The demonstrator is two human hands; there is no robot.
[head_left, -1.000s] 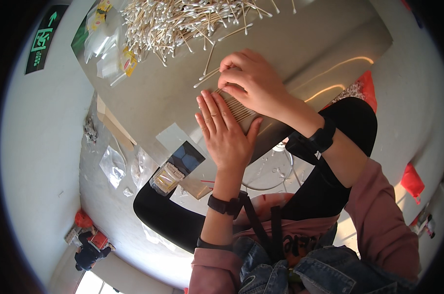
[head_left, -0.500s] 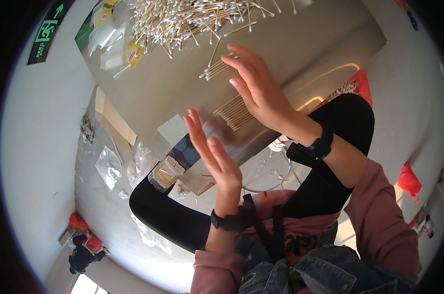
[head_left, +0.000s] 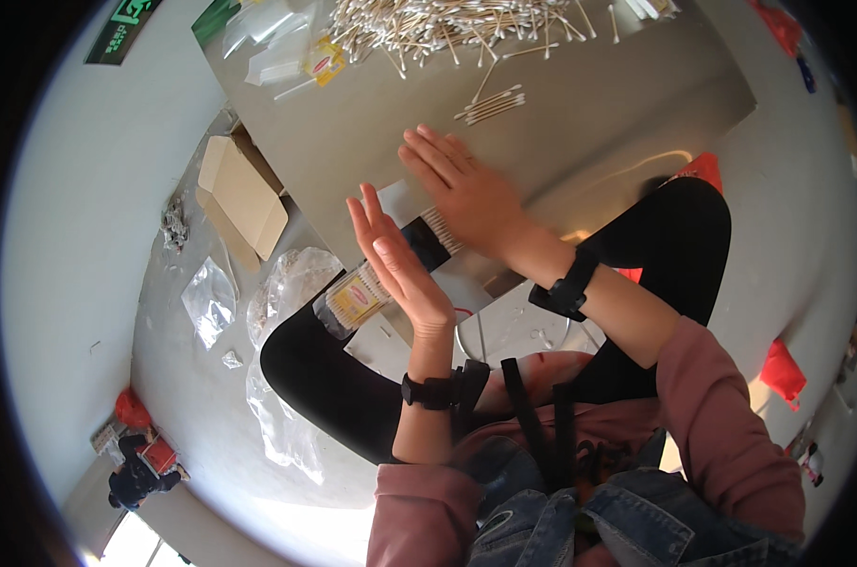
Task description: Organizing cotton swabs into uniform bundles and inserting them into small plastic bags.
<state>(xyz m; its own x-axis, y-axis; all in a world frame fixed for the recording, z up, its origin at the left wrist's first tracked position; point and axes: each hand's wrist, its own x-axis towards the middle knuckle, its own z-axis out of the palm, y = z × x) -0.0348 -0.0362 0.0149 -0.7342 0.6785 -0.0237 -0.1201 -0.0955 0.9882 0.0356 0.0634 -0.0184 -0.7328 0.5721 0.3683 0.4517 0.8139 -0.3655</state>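
My right hand lies flat, fingers stretched out, over the near edge of the metal table. Its palm side covers most of a row of cotton swabs; only one end of the row shows. My left hand is held edge-on with its fingers extended, holding nothing. Between the hands is a dark blue-black patch beside the swab row. Just left of my left hand, a clear packet of cotton swabs with a yellow label rests by my knee. A pale square sheet is partly hidden behind my fingers.
A big pile of loose cotton swabs covers the table's far side, with a small group of swabs nearer. Clear plastic bags lie far left. An open cardboard box and plastic bags are on the floor.
My right hand has swept left and nearer, over the swab row and toward my left hand. The left hand stays open. The whole view has shifted slightly.
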